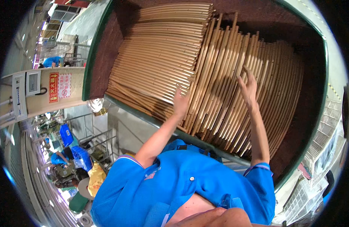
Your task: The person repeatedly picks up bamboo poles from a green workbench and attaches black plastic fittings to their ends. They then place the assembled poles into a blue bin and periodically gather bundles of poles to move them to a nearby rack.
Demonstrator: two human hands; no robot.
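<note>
Long brass-coloured metal tubes, some with small dark holes, lie in a large bin [94,72] with a green rim and dark red inner walls. The left stack of tubes [159,49] lies roughly crosswise, while the right stack of tubes [220,83] runs away from me. My left hand [181,102] is over the near right ends of the left stack, its fingers stretched out and nothing visible in them. Above the right stack is my right hand [248,89], thumb and fingers spread apart, holding nothing. Whether either hand touches the tubes I cannot tell.
The near bin edge runs close to my body. Wire-mesh crates [301,193] stand at the right. At the left are a beige panel [42,90] with a red sign, a blue plastic bin [66,135], metal racks and people in blue farther off.
</note>
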